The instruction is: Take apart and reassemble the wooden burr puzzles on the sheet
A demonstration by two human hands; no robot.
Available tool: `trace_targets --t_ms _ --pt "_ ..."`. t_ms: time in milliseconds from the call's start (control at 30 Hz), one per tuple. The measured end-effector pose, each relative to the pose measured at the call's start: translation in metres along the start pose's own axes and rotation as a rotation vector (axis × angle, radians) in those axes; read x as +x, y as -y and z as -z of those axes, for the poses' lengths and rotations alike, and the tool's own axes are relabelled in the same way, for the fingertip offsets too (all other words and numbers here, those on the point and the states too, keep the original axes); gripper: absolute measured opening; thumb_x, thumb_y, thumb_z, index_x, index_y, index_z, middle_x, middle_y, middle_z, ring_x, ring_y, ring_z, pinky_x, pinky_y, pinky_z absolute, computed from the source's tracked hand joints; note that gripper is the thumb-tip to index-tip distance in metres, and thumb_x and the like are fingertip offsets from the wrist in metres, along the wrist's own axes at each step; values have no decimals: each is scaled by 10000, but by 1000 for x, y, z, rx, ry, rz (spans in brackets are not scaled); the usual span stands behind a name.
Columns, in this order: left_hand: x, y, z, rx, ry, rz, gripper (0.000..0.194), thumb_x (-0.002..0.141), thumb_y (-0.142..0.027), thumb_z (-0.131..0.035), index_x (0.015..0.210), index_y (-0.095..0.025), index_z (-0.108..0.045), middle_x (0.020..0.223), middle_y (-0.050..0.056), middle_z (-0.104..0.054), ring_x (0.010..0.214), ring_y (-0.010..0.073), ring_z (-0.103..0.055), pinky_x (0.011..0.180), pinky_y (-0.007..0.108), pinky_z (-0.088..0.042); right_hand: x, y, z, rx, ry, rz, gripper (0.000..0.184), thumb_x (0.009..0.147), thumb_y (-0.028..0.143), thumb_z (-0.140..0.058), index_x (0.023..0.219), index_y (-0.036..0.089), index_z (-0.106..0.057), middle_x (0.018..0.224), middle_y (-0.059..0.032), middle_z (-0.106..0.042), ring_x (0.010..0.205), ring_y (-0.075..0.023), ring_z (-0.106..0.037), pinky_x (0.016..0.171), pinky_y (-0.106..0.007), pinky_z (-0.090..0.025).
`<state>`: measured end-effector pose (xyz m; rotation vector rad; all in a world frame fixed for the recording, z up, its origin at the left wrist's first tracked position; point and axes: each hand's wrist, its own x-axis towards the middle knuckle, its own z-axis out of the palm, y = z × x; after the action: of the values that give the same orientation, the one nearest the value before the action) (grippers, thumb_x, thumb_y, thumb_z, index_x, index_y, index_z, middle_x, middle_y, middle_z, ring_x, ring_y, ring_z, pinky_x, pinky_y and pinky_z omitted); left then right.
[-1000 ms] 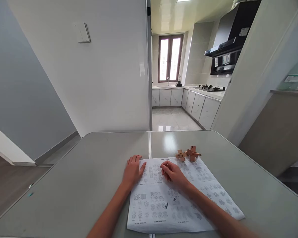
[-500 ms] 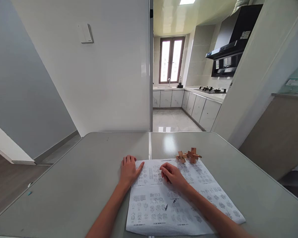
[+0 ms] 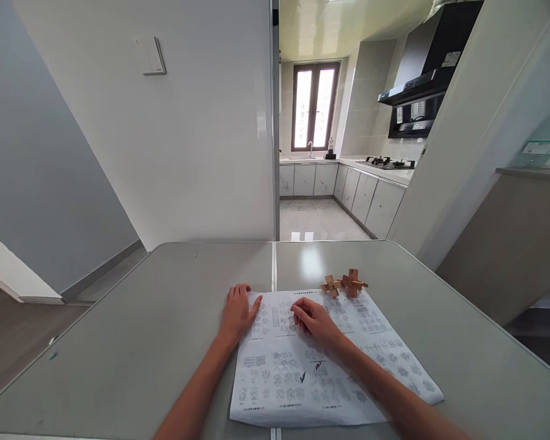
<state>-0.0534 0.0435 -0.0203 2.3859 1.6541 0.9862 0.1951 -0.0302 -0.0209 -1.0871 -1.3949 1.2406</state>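
A large white sheet of paper point(image 3: 311, 400), printed with small diagrams and lines of text, lies on the grey table. My left hand point(image 3: 239, 310) rests flat at its upper left edge, fingers stretched out and thumb spread over the paper. On the upper middle of the sheet sits my right hand point(image 3: 315, 319), its fingers curled in and thumb against the index finger; nothing shows in them. Two interlocked wooden block puzzles, a smaller one point(image 3: 331, 286) and a larger one point(image 3: 352, 282), stand together at the sheet's upper right edge, beyond my right hand. Black marker marks show on the paper.
The table point(image 3: 132, 342) has a seam point(image 3: 274, 266) down its middle. A small teal scrap point(image 3: 52, 355) lies near its left edge. Past the far edge are a white wall and a kitchen doorway. On a ledge at right stands a clear plastic bottle point(image 3: 543, 143).
The view has shifted slightly, so the table and paper sit a little further left and up. Both hands keep their pose and place on the paper.
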Motion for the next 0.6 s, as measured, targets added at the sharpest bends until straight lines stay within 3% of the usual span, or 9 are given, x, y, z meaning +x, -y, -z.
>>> trace_targets --t_ms 200,433,600 --pt "2 -1 2 -167 -31 90 210 984 -358 -491 1097 -211 -591 1140 122 -674 1090 299 -620 978 467 -494 2 -2 0 -8 -10 -3 505 873 726 -613 852 222 -600 690 16 -639 490 -122 -491 483 -266 -387" --pt "9 2 4 -314 -31 243 275 1013 -411 -416 1119 -228 -591 940 51 -719 731 205 -675 698 331 -529 0 2 0 -21 2 8 502 898 719 -591 860 219 -596 705 16 -634 498 -117 -493 501 -266 -392" --pt "12 1 7 -372 -89 300 315 1016 -447 -387 1086 -231 -605 963 65 -751 802 230 -704 744 352 -524 1 2 0 -22 -3 6 505 883 729 -601 851 225 -600 701 13 -637 499 -130 -498 498 -277 -389"
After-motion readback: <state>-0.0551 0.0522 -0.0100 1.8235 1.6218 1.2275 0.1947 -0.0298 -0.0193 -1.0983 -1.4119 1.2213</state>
